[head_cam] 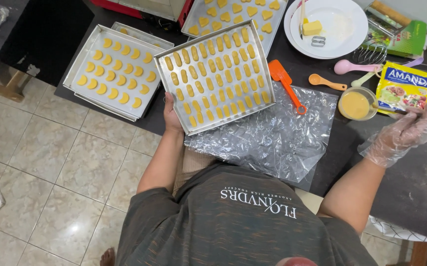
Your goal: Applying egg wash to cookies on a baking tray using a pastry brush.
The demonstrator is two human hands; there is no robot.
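The left hand (172, 116) grips the near edge of a square metal tray (215, 79) of oblong yellow dough pieces; the gloved right hand (401, 135) pinches a thin brush (barely visible) beside a small bowl of yellow egg wash (357, 104). Glazing looks in hand; next, brush carefully.

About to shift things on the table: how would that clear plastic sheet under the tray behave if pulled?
The crinkled plastic sheet looks thin and floppy, so it would probably bunch. The baking tray, held by the left hand, overlaps it and may drag along.

dark table (410, 182) bears baking trays (116, 71), crinkled plastic sheet (277, 135), white plate (339, 24), spoons (326, 81)
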